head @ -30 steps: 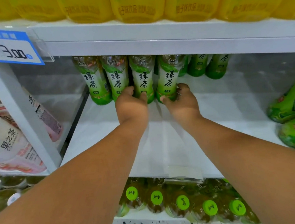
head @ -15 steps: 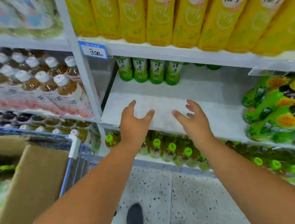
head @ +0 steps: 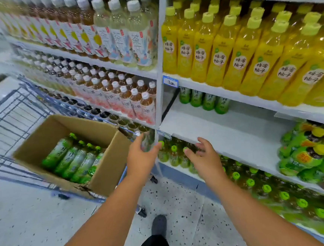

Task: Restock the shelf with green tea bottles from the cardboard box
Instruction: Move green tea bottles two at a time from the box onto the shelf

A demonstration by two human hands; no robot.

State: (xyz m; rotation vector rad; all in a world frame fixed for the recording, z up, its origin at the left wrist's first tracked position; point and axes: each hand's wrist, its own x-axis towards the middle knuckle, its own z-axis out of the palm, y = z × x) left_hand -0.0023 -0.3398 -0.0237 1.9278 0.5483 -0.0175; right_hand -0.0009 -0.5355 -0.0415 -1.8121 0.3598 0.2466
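Several green tea bottles (head: 204,100) stand in a row at the back left of the white shelf (head: 226,135). More green tea bottles (head: 75,160) lie in the open cardboard box (head: 107,171), which sits in a blue wire cart at the left. My left hand (head: 142,159) hangs open in front of the shelf post, to the right of the box, holding nothing. My right hand (head: 202,158) is open too, fingers spread, just below the shelf's front edge.
The blue wire cart (head: 11,117) stands at the left on the speckled floor. Yellow bottles (head: 248,52) fill the shelf above, green-capped bottles (head: 249,180) the shelf below, and green packs (head: 310,150) lie at the shelf's right end. My shoe (head: 158,225) is below.
Both hands let go of the bottles at the back of the shelf and drew back out, empty. The view pulled away and swung left, bringing the box and cart into sight.
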